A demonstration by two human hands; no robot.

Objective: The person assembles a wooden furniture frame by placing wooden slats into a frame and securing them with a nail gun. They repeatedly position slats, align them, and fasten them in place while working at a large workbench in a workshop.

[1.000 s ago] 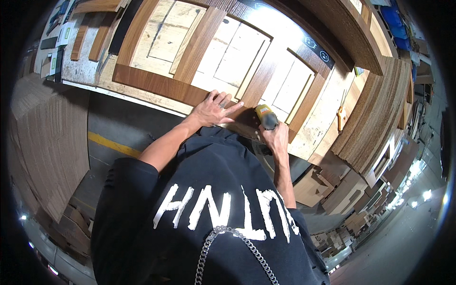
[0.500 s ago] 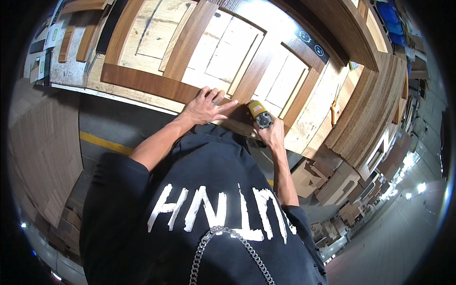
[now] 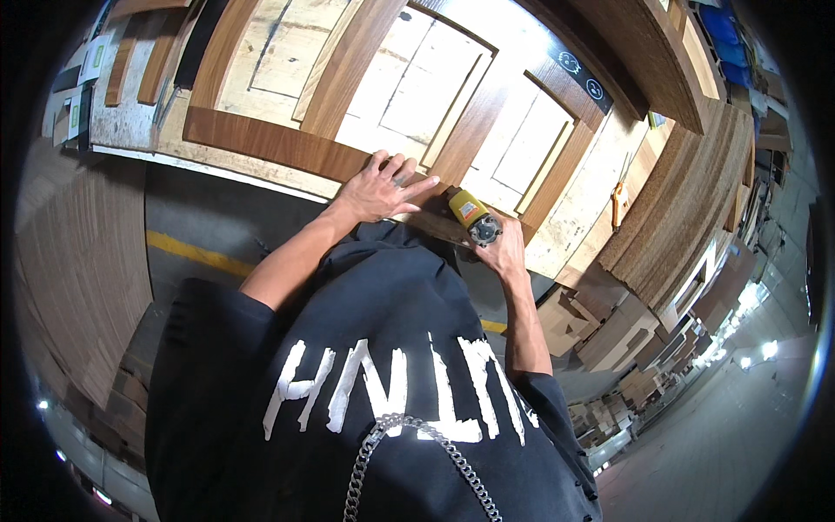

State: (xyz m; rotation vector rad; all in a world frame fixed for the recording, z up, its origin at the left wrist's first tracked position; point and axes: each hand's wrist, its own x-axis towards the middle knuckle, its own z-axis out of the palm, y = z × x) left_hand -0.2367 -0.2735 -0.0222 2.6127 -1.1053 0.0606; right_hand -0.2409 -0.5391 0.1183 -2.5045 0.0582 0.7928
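Note:
A brown wood-grain frame (image 3: 270, 148) with several crosspieces lies on the workbench. My left hand (image 3: 383, 189) rests on its near rail, fingers spread and the index finger pointing right toward the tool. In my right hand (image 3: 503, 246) is a yellow nail gun (image 3: 468, 210) with a dark round cap, its nose down at the near rail beside a crosspiece. The fingers around its handle are partly hidden. Where the nose meets the wood cannot be made out.
Brown boards are stacked (image 3: 670, 209) at the right. An orange-handled tool (image 3: 618, 204) lies on the bench before them. A dark brown upright panel (image 3: 639, 52) stands at the far right. Large panels (image 3: 83, 261) lean at the left, near a yellow floor line (image 3: 196, 252).
The nail gun has shifted slightly left and tilted along the near rail, closer to my left fingertips. My left hand stays on the rail. The whole view has shifted a little.

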